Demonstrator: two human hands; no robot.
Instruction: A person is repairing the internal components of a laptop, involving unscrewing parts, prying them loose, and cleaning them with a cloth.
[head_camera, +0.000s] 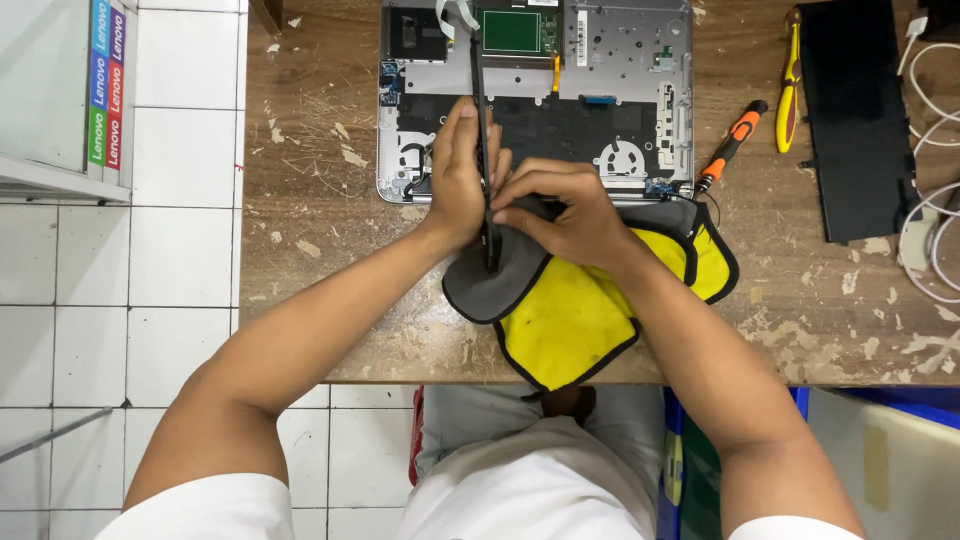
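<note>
At the far left, a pale cabinet edge (60, 95) carried a column of narrow upright stickers (105, 80), blue at the top, then purple, red and green, each a small rounded strip.

The worn wooden table (320, 260) was scratched and flecked with pale chips. On it lay an opened laptop base (620, 60), silver metal around a dark inner board, with a green rectangular patch near the top and a round fan grille low on the right. A thin black panel (484, 150) stood on its edge over the laptop, seen almost edge-on (so its face could not be made out); its long axis ran away from the person, its near end resting on the grey cloth (490, 285) and its far end pointing toward the laptop's top edge.

The left hand (458, 175) pressed flat against the panel's left side, fingers stretched along it. The right hand (555, 205) closed around the panel's lower end, fingertips pinching it just above the cloth.

A yellow cloth (575, 320) with black trim, soft and rumpled, spread under the grey one and hung slightly over the table's near edge. To the right lay an orange-handled screwdriver (733, 145), tilted, near a yellow-handled tool (789, 90). Further right sat a flat black rectangular slab (855, 120), beside looping white cables (930, 190).
</note>
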